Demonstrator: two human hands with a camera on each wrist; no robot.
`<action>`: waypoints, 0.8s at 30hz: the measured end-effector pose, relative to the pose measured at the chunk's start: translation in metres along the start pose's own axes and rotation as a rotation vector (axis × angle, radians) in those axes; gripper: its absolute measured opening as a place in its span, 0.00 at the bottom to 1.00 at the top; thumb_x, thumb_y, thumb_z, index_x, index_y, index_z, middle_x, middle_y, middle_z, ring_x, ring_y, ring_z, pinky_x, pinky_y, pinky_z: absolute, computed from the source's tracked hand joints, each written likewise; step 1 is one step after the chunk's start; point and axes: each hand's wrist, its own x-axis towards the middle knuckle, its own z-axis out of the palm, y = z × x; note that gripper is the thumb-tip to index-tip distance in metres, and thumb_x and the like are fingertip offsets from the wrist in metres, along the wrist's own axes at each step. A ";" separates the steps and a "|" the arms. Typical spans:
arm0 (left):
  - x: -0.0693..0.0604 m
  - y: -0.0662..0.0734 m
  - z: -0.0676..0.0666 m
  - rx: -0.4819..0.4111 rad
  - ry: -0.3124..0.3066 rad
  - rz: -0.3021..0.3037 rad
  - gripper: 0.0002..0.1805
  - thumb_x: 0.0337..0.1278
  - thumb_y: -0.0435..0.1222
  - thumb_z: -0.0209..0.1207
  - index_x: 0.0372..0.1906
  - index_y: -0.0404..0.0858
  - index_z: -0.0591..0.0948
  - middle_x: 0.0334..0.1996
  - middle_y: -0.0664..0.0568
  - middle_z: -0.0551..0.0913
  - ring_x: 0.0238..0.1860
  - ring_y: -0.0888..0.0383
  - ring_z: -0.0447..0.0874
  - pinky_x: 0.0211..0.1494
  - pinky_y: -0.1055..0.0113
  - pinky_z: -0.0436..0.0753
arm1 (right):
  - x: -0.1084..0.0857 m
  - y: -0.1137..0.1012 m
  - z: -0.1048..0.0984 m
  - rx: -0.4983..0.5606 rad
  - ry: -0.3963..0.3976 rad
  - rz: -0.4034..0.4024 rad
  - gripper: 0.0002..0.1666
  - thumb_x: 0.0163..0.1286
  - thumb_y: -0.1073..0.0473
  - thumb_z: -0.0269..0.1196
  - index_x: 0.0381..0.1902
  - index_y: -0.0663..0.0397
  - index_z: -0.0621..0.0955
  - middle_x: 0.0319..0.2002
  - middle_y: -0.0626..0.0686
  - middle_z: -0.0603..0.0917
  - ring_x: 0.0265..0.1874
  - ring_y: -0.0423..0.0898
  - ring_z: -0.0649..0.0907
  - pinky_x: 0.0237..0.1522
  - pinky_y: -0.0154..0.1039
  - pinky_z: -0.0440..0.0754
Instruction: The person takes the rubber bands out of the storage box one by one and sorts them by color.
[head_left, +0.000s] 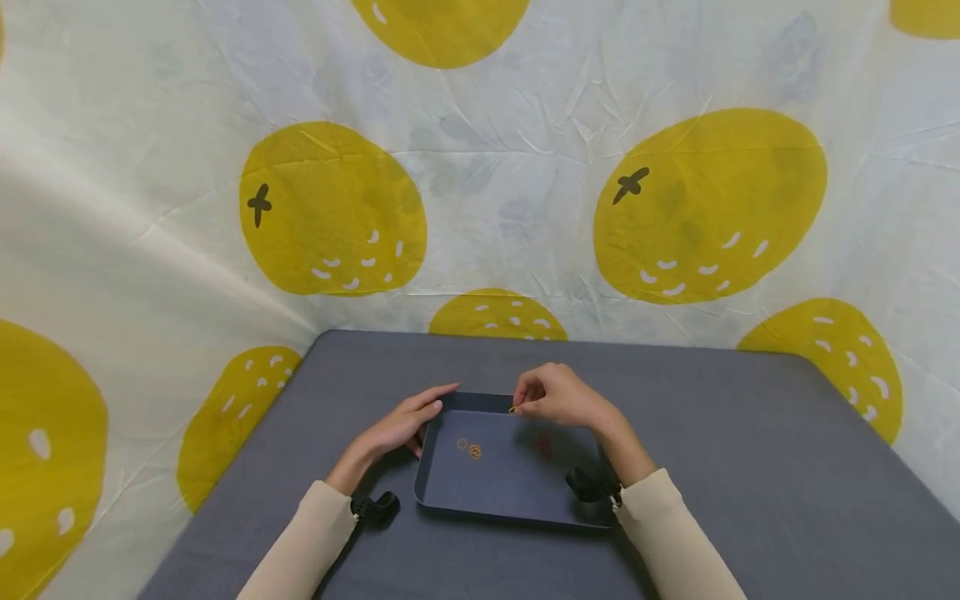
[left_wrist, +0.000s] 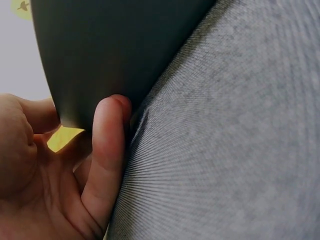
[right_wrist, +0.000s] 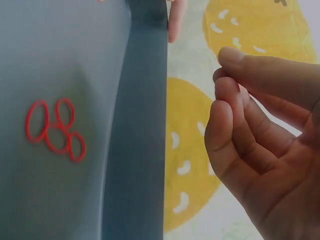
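A dark grey tray [head_left: 517,475] lies on the table. My left hand [head_left: 397,429] holds its left wall near the far corner; in the left wrist view, fingers [left_wrist: 107,140] press the wall's outer side. Above the tray's far wall, my right hand [head_left: 558,396] pinches a small yellow rubber band [head_left: 513,409] between thumb and fingertips. That band is not visible in the right wrist view. Several orange rubber bands [head_left: 475,452] lie on the left of the tray floor. Further right are several red rubber bands [right_wrist: 57,139], partly overlapping.
Grey fabric covers the table [head_left: 750,467] around the tray. Behind it and at the sides hangs a white cloth [head_left: 510,208] printed with yellow fruit. A black camera [head_left: 378,508] sits on the left wrist and another black camera [head_left: 588,483] on the right.
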 end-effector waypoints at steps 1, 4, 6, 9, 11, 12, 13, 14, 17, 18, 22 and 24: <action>0.000 0.000 0.000 0.001 -0.003 0.002 0.27 0.86 0.45 0.40 0.82 0.55 0.60 0.67 0.33 0.73 0.27 0.55 0.84 0.24 0.57 0.87 | -0.003 0.001 -0.002 -0.002 0.007 -0.004 0.03 0.69 0.62 0.70 0.33 0.50 0.87 0.34 0.53 0.91 0.31 0.39 0.86 0.34 0.36 0.84; 0.001 -0.001 -0.001 0.001 -0.008 0.005 0.27 0.86 0.45 0.40 0.82 0.55 0.60 0.68 0.33 0.73 0.26 0.55 0.83 0.24 0.57 0.87 | -0.013 0.001 -0.008 -0.014 0.023 0.003 0.03 0.69 0.62 0.70 0.33 0.50 0.87 0.34 0.52 0.91 0.31 0.44 0.87 0.33 0.36 0.83; 0.001 -0.002 -0.001 0.003 -0.009 0.007 0.27 0.86 0.45 0.40 0.82 0.55 0.60 0.70 0.34 0.70 0.26 0.54 0.83 0.25 0.57 0.87 | -0.019 0.003 -0.011 -0.023 0.030 0.014 0.03 0.70 0.63 0.69 0.34 0.50 0.87 0.34 0.51 0.91 0.31 0.49 0.87 0.32 0.36 0.82; 0.002 -0.004 -0.002 0.003 -0.007 0.010 0.27 0.86 0.44 0.40 0.82 0.55 0.60 0.74 0.34 0.67 0.27 0.54 0.83 0.25 0.56 0.88 | -0.028 0.006 -0.017 -0.037 0.039 0.031 0.04 0.70 0.63 0.69 0.34 0.51 0.87 0.34 0.48 0.90 0.31 0.51 0.87 0.31 0.35 0.81; 0.002 -0.004 -0.001 0.005 -0.007 0.011 0.27 0.86 0.44 0.40 0.82 0.55 0.61 0.76 0.35 0.64 0.27 0.54 0.83 0.25 0.56 0.88 | -0.035 0.009 -0.021 -0.045 0.047 0.035 0.04 0.70 0.64 0.69 0.34 0.51 0.87 0.33 0.47 0.90 0.29 0.47 0.86 0.30 0.35 0.81; 0.003 -0.005 -0.001 0.008 -0.006 0.012 0.27 0.86 0.44 0.40 0.82 0.56 0.61 0.76 0.35 0.63 0.27 0.54 0.82 0.25 0.56 0.88 | -0.038 0.010 -0.023 -0.049 0.051 0.038 0.04 0.70 0.64 0.69 0.34 0.51 0.87 0.33 0.46 0.90 0.29 0.44 0.85 0.30 0.35 0.80; 0.003 -0.005 -0.001 0.010 -0.006 0.013 0.27 0.86 0.44 0.40 0.82 0.56 0.61 0.77 0.35 0.62 0.27 0.54 0.82 0.25 0.55 0.88 | -0.042 0.012 -0.025 -0.050 0.054 0.039 0.04 0.70 0.64 0.69 0.34 0.51 0.87 0.33 0.46 0.90 0.28 0.42 0.85 0.30 0.35 0.81; 0.003 -0.005 -0.001 0.013 -0.006 0.013 0.27 0.86 0.44 0.40 0.82 0.56 0.61 0.77 0.35 0.62 0.26 0.54 0.82 0.25 0.55 0.88 | -0.045 0.013 -0.027 -0.051 0.057 0.040 0.03 0.70 0.63 0.69 0.34 0.51 0.87 0.33 0.46 0.90 0.28 0.39 0.84 0.29 0.35 0.81; 0.003 -0.005 -0.001 0.023 -0.003 0.015 0.27 0.86 0.44 0.40 0.82 0.56 0.61 0.77 0.35 0.63 0.26 0.55 0.81 0.25 0.55 0.88 | -0.054 0.019 -0.033 -0.051 0.060 0.052 0.03 0.71 0.63 0.68 0.34 0.52 0.86 0.34 0.46 0.90 0.28 0.37 0.83 0.29 0.35 0.81; 0.003 -0.005 -0.001 0.026 -0.003 0.016 0.27 0.86 0.44 0.40 0.82 0.56 0.61 0.76 0.35 0.64 0.25 0.55 0.80 0.25 0.55 0.88 | -0.057 0.021 -0.035 -0.053 0.062 0.060 0.03 0.71 0.63 0.68 0.34 0.52 0.86 0.34 0.46 0.90 0.28 0.38 0.84 0.30 0.35 0.81; 0.002 -0.005 -0.003 0.031 -0.007 0.021 0.27 0.86 0.44 0.40 0.82 0.55 0.61 0.74 0.34 0.65 0.24 0.55 0.79 0.25 0.55 0.88 | -0.065 0.031 -0.042 -0.054 0.080 0.102 0.03 0.71 0.64 0.68 0.35 0.53 0.87 0.34 0.50 0.90 0.30 0.47 0.86 0.31 0.36 0.80; 0.002 -0.004 -0.003 0.030 -0.008 0.017 0.27 0.86 0.43 0.40 0.82 0.55 0.61 0.73 0.33 0.67 0.23 0.55 0.79 0.25 0.56 0.87 | -0.067 0.036 -0.045 -0.051 0.089 0.119 0.02 0.71 0.63 0.68 0.35 0.54 0.87 0.34 0.53 0.90 0.31 0.51 0.86 0.31 0.36 0.80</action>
